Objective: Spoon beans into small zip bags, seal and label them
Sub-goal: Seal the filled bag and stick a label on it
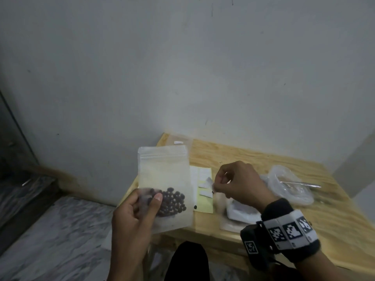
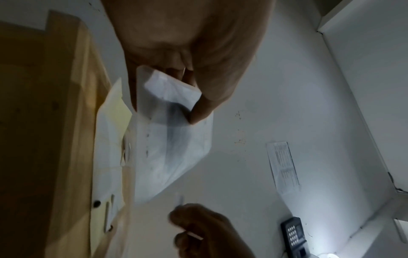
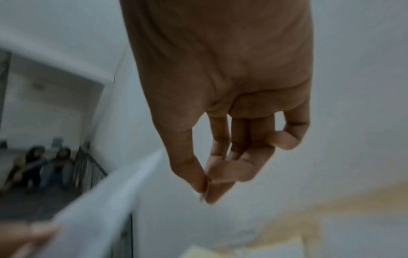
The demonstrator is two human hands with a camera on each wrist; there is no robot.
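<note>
My left hand [image 1: 140, 205] holds a small frosted zip bag [image 1: 164, 175] upright by its lower left corner, thumb on the front. Dark beans [image 1: 172, 201] lie heaped at the bag's bottom; its zip strip at the top looks pressed flat. In the left wrist view the same bag [image 2: 174, 139] hangs from my left hand [image 2: 189, 97]. My right hand [image 1: 237, 183] pinches a small white label [image 1: 213, 187] between thumb and forefinger, just right of the bag. The right wrist view shows that right hand [image 3: 205, 188] pinching a thin white sliver. A yellow label sheet [image 1: 204, 191] lies on the table under it.
The wooden table [image 1: 263, 159] stands against a white wall. On it are a clear plastic bag [image 1: 290, 187] with a metal spoon [image 1: 300, 184], a white container [image 1: 241, 213] and another zip bag [image 1: 178, 141] at the far corner. Marbled floor lies to the left.
</note>
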